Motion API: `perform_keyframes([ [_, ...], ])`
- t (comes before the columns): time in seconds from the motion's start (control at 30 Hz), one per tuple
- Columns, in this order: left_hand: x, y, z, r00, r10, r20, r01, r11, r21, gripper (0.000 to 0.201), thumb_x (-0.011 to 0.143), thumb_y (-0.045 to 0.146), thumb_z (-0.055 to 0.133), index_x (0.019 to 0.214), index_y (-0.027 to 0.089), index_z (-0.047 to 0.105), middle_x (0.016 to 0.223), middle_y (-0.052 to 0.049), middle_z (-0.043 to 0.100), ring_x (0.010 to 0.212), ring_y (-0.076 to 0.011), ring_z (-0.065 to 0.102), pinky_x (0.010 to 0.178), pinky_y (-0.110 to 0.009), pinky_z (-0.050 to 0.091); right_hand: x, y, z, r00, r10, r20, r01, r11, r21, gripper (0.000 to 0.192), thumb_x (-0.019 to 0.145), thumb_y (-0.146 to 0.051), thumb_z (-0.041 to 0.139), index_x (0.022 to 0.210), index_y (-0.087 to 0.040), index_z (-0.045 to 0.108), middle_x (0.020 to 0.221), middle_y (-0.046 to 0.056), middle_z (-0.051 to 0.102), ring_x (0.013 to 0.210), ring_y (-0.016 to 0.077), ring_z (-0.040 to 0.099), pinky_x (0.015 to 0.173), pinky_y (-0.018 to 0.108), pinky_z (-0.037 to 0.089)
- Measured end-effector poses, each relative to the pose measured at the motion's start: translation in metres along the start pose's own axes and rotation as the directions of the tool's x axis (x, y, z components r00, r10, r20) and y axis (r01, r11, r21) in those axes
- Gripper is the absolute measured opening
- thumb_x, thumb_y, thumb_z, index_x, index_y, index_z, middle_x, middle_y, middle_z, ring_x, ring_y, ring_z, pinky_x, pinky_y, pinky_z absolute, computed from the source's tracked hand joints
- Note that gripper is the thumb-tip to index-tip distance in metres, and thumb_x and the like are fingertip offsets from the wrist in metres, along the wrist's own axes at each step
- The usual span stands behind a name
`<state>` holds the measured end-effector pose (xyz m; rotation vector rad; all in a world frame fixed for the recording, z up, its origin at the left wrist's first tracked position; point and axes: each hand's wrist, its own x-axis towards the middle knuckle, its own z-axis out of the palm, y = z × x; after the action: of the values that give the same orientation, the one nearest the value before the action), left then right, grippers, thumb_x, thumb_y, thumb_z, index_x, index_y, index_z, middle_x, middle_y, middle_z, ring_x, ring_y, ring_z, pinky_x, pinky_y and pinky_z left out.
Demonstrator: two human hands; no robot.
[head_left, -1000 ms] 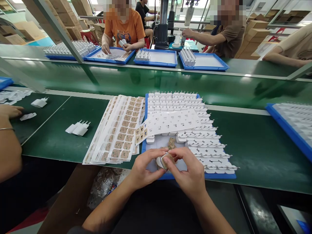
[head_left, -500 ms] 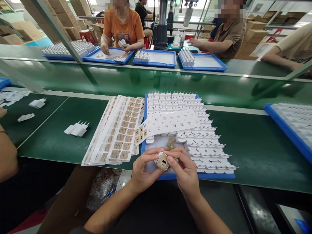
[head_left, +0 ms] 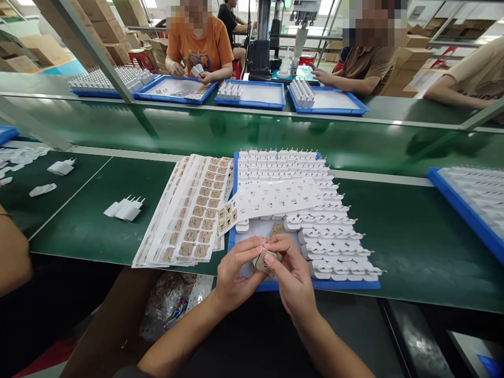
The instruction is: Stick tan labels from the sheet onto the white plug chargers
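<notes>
I have the left hand [head_left: 238,270] and right hand [head_left: 292,278] with fingers closed around a tan-faced white block [head_left: 260,262] above the near edge of the blue tray [head_left: 346,285]; plug rows [head_left: 334,252] line its right edge, this piece not yet among them.

Left hand [head_left: 239,268] and right hand [head_left: 292,273] hold a brown-faced adapter [head_left: 261,263] over a blue-rimmed tray [head_left: 350,285] bearing rows of white adapters [head_left: 334,235].

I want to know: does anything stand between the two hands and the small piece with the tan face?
Nothing visible does: the left hand and the right hand both touch the small piece. The sticker sheet lies beyond them, across white plugs.
</notes>
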<state>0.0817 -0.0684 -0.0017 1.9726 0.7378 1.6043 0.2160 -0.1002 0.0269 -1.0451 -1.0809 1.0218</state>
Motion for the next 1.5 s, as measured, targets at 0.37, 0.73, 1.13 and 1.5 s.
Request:
perform_keyframes([
  [0.37,0.004,0.000,0.000,0.992,0.119,0.027,-0.121,0.990,0.067,0.046,0.086,0.008,0.072,0.128,0.021,0.059,0.119,-0.011,0.073,0.118,-0.0219,0.070,0.104,-0.041,0.059,0.001,-0.004,0.002,1.000,-0.025,-0.003,0.025,0.999,-0.036,0.005,0.088,-0.023,0.065,0.092,-0.025,0.063,0.097,0.002,0.054,0.086,0.0158,0.060,0.068,0.025,0.053],
  [0.73,0.003,-0.002,0.000,0.988,0.154,0.021,-0.155,0.983,0.098,0.046,0.087,0.009,0.072,0.129,0.021,0.058,0.117,-0.010,0.075,0.112,-0.0226,0.073,0.100,-0.045,0.062,-0.001,0.003,0.000,1.000,-0.016,-0.013,0.016,1.000,0.000,0.007,0.090,-0.021,0.060,0.088,-0.025,0.065,0.097,0.003,0.057,0.093,0.0184,0.059,0.077,0.030,0.052],
  [1.13,0.005,-0.004,-0.004,0.990,0.123,0.063,-0.125,0.992,0.032,0.045,0.088,0.009,0.068,0.131,0.021,0.058,0.120,-0.013,0.074,0.116,-0.0238,0.071,0.100,-0.045,0.061,0.006,-0.010,-0.004,0.994,0.019,0.107,-0.005,0.992,-0.129,0.024,0.077,-0.018,0.071,0.095,-0.026,0.057,0.100,0.001,0.053,0.090,0.0170,0.062,0.073,0.027,0.056],
  [1.5,0.008,0.004,-0.011,0.986,0.021,0.166,-0.021,1.000,0.000,0.052,0.083,0.007,0.070,0.132,0.022,0.059,0.123,-0.013,0.073,0.114,-0.0238,0.071,0.097,-0.039,0.062,0.025,-0.033,-0.033,0.931,-0.192,0.311,0.331,0.805,-0.493,0.010,0.096,-0.020,0.060,0.098,-0.024,0.068,0.092,0.005,0.069,0.083,0.0195,0.066,0.068,0.031,0.057],
])
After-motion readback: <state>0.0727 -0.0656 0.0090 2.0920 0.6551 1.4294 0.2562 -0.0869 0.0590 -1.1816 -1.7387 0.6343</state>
